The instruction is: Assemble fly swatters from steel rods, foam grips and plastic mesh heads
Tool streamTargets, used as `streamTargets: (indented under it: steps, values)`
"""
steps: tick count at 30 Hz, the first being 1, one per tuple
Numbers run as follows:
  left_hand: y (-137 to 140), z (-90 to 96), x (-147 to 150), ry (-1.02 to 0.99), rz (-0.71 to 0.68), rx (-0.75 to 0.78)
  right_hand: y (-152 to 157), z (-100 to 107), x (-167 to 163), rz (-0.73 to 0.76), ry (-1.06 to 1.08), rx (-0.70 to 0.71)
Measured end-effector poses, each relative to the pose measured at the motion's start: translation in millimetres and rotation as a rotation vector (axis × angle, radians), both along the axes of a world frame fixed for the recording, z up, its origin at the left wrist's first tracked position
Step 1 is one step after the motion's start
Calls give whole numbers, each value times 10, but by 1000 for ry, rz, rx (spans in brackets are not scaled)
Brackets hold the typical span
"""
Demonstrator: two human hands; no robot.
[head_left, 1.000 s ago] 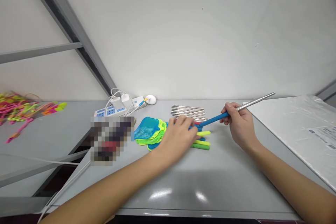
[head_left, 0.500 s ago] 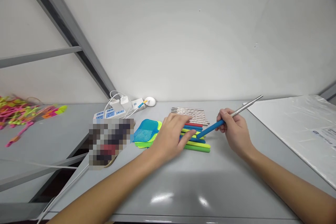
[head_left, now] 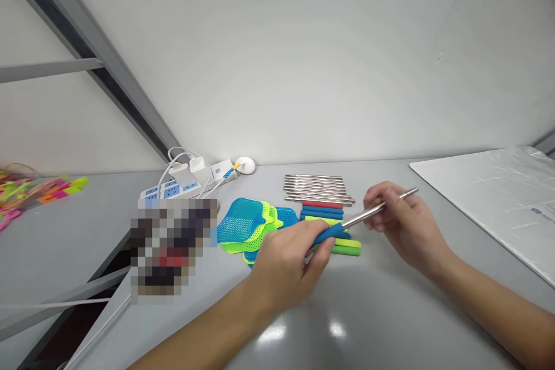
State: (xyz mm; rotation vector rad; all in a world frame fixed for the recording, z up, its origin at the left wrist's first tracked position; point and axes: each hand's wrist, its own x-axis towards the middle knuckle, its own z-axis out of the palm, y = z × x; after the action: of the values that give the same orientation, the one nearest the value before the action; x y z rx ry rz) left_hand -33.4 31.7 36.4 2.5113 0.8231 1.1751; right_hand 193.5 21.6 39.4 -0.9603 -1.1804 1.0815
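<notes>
Gray tabletop (head_left: 373, 306), both hands (head_left: 290, 257) (head_left: 407, 222) around one blue-handled rod (head_left: 358, 219), a gap from the white panel's edge (head_left: 488, 222)

The head view, fairly near, looks forward and down across the table (head_left: 381, 306), whose left edge seems part-hidden, toward the wall (head_left: 303, 69).

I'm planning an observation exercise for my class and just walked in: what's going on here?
A person is holding one piece in both hands above a grey table. The left hand grips its blue handle, while the fingers of the right hand are around its metal rod. Beyond the left hand lie overlapping mesh paddles, coloured tubes side by side, and a row of bare rods.
</notes>
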Motion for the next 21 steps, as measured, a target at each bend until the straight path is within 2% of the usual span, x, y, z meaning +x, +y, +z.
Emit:
streamTargets:
  steps: [2,4,6,9,12,15,18,21]
  values:
    - [67,45,-39,-16,17,62,60,73,124,-128,-55,26]
    - [115,80,-72,-28,42,110,90,149,226,-165,-253,66]
    - [144,110,-96,-57,76,130,92,205,286,-98,-537,132]
    - [157,144,-121,-146,121,110,66,223,281,76,-933,330]
    - [147,157,-143,-259,99,-21,31,171,200,131,-1200,559]
    - [120,149,-163,-368,51,-150,-3,108,100,97,-1324,693]
    - [78,137,-169,-421,21,-141,-38,66,13,95,-1325,764]
    - [36,133,-153,-449,17,-117,-77,45,-57,106,-1259,765]
